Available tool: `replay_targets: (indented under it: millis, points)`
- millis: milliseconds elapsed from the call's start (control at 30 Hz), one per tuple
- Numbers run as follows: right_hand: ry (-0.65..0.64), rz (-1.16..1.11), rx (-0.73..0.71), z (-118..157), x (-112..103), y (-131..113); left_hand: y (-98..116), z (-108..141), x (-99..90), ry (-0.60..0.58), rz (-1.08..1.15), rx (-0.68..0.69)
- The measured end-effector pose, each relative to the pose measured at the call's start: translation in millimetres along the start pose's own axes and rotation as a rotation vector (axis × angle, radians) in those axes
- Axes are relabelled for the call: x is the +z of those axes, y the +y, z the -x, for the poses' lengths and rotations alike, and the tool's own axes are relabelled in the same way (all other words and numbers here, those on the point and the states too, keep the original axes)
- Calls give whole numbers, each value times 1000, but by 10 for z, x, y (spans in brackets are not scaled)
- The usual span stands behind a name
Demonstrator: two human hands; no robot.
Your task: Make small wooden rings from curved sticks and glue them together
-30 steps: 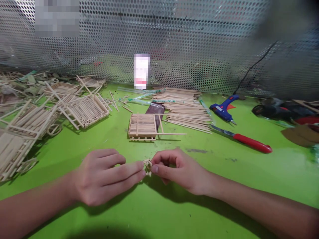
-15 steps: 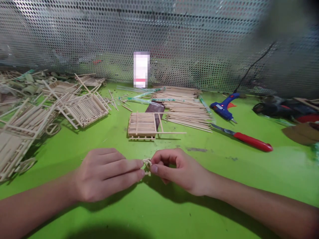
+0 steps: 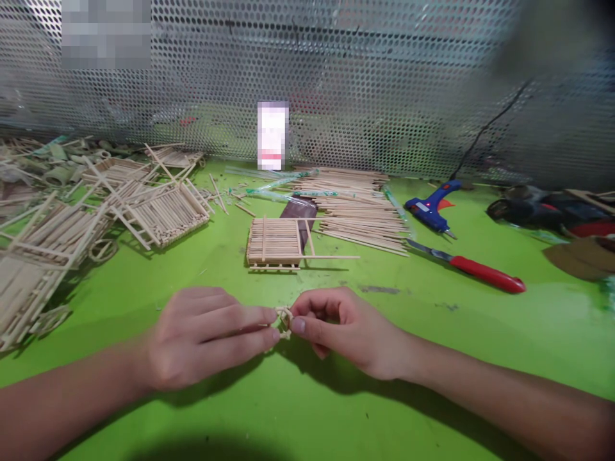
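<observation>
A small piece made of pale sticks (image 3: 284, 315) is held between both hands, low in the middle of the view; the fingers hide much of it. My left hand (image 3: 206, 336) grips its left side with fingers stretched toward it. On its right side, my right hand (image 3: 348, 330) pinches it between thumb and index finger, the other fingers curled. Beyond the hands, a small cart-like frame of thin sticks (image 3: 278, 240) lies on the green table (image 3: 307, 410), partly over a dark brown object (image 3: 298, 208).
Several stick-built models (image 3: 173, 214) crowd the left. Loose sticks (image 3: 360, 211) lie behind the frame. At the right are a blue glue gun (image 3: 430, 208), a red-handled knife (image 3: 487, 272) and dark items. A perforated metal panel (image 3: 365, 83) and a blurred bright screen (image 3: 271, 131) stand behind.
Both hands keep almost the same place and grip. The small stick piece has turned slightly between the fingers.
</observation>
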State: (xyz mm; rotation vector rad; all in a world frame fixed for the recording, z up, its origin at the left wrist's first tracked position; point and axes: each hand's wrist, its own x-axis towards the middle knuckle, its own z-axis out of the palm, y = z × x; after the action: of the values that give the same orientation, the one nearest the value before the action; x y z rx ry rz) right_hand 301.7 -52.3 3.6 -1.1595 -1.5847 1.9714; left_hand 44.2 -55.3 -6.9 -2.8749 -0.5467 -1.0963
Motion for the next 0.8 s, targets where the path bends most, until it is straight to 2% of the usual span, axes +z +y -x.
replay_targets:
  millis: [167, 367, 567, 667, 800]
  points:
    - [5, -1, -1, 0, 2, -9, -6, 58, 25, -17, -8, -26]
    - [0, 4, -8, -4, 0, -5, -25, 14, 4, -15, -8, 28]
    - [10, -14, -40, -14, -30, 22, -42, -69, 8, 90, -27, 48]
    - [43, 6, -56, -20, -29, 19, -42, -93, 28, 109, -38, -26]
    - [77, 32, -69, -26, -1, 9, -36, -112, 50, -10, 33, -237]
